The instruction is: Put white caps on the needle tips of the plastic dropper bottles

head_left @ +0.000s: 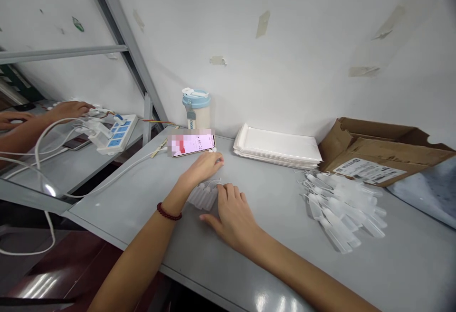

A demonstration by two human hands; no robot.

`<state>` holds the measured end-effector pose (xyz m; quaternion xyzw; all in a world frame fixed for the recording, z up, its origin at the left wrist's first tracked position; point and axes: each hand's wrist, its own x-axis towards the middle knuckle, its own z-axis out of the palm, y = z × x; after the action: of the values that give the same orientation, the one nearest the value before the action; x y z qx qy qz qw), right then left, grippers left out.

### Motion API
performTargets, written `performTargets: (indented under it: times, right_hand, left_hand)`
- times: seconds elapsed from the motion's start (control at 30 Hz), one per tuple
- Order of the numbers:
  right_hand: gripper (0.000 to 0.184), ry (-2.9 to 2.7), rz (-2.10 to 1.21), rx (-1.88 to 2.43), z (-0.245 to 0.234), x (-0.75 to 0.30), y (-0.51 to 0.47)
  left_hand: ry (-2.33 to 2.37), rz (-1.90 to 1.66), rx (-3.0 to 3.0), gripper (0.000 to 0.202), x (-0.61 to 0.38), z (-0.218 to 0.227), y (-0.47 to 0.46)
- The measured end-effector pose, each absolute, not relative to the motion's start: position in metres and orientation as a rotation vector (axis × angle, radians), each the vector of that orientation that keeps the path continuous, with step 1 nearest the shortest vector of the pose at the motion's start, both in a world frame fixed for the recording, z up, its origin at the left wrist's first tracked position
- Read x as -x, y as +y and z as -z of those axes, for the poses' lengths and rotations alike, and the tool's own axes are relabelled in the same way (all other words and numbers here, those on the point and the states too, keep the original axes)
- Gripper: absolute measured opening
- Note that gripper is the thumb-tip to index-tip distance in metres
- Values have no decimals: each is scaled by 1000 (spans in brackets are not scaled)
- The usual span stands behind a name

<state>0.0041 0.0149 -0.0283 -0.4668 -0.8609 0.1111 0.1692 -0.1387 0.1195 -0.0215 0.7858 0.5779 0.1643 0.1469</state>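
A small group of clear plastic squeeze bottles (204, 197) with thin tips lies on the grey table, between my two hands. My left hand (204, 165), with a dark red beaded bracelet (169, 212) on its wrist, is just beyond them, close to the phone. Its fingers are curled and partly hidden, and a small white piece (213, 150) shows at them; what they hold I cannot make out. My right hand (235, 214) rests at the right side of the group, thumb apart, fingertips by the bottles. Further right lies a heap of similar bottles (342, 207).
A lit phone (195, 144) lies before a blue-lidded cup (197, 108). A stack of white envelopes (281, 146) and an open cardboard box (377, 157) stand along the wall. Leftward are a power strip (119, 134), cables and another person's hand (71, 110).
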Motion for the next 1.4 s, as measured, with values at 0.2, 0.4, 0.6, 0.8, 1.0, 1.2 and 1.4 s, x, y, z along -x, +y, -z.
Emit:
performTargets:
  times: [0.2,0.4,0.6,0.8,1.0,1.2,1.4]
  right_hand:
    - [25,-2453,-275,1321,34,7,18]
    - [37,-2417,-362,1247,39,-35,16]
    - [57,-2143,-502,1201,45,-105,3]
    - [49,-2019,-504,1218,38,-124,-3]
    - [57,-1970,-580,1125,36,-123,-3]
    - [64,-1963,-572,1011,42,-125,-3]
    - [66,-2035,-510,995,45,-126,0]
  left_hand:
    - [1632,-559,-2196,19,135,20,118]
    - [1511,-734,-2016,21,129,13,114]
    - [1223,-773,-1814,22,91,-1,88]
    - [994,-799,-1485,17,54,0,63]
    - [985,-925,-1375,19,46,2,55]
    - [969,-958,-1315,16,41,0,49]
    - [913,-1107,-1320,8,37,2,44]
